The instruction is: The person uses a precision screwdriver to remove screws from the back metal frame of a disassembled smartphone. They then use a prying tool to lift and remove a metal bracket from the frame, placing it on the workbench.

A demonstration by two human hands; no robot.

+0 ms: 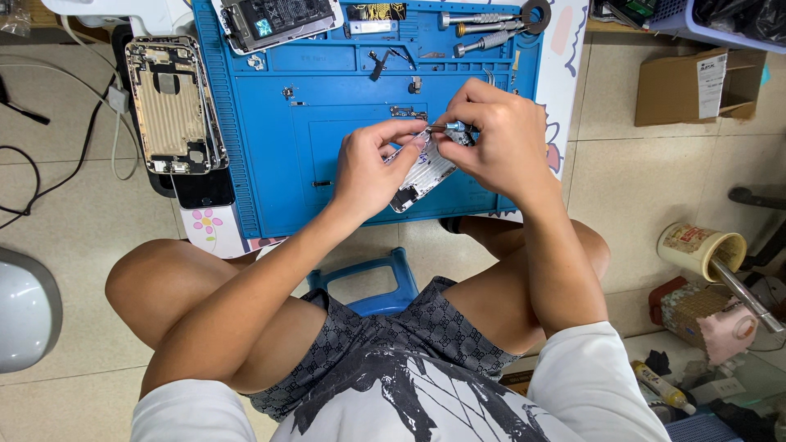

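— Item one, what was held?

— A small white phone part (427, 173), tilted, was gripped in the left hand (372, 168) above the blue mat (327, 164) on the bench. The right hand (499, 139) was closed around a small screwdriver (452, 128), its tip set against the part's upper end.

— Loose items on the mat?

— An opened phone chassis (278, 20) was noted at the mat's top edge; three metal screwdrivers (483, 29) were laid side by side at the upper right, near a dark tape ring (536, 11). Small screws and brackets (401, 110) were scattered in the mat's shallow compartments.

— Beside the mat?

— A gold phone back housing (172, 106) was laid on the left, over a dark phone (201, 188).

— Containers?

— A cardboard box (696, 86) was logged on the floor at the right, its contents not visible. A cream-coloured cup (700, 250) was tipped on its side, a metal rod (741, 290) seen projecting from its mouth. A lavender basket (720, 24) with dark bags inside was recorded at the top right corner.
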